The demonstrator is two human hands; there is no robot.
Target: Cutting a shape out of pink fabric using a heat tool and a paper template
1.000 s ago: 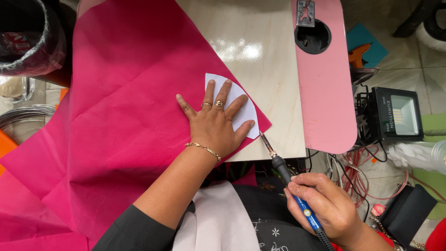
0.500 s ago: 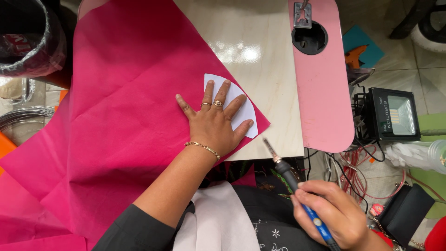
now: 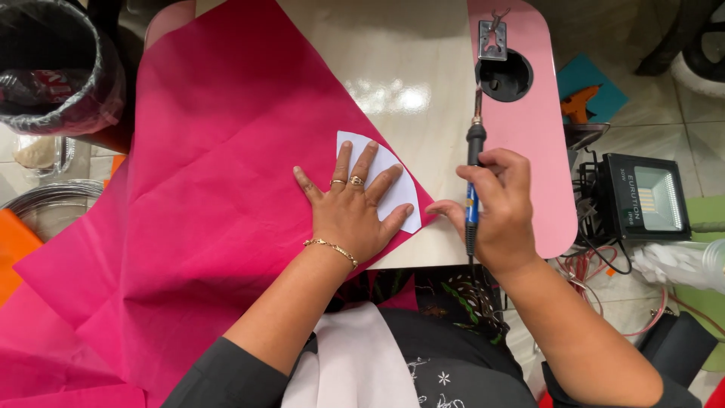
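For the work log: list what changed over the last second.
The right hand, gripping the soldering tool, rose from the person's lap over the table edge, tip toward the round holder. The left hand stayed flat on the white template and pink fabric.

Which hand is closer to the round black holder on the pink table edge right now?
Right. The right hand holds a pen-shaped tool whose tip points up at the black holder. The left hand lies flat on the white paper template, farther away.
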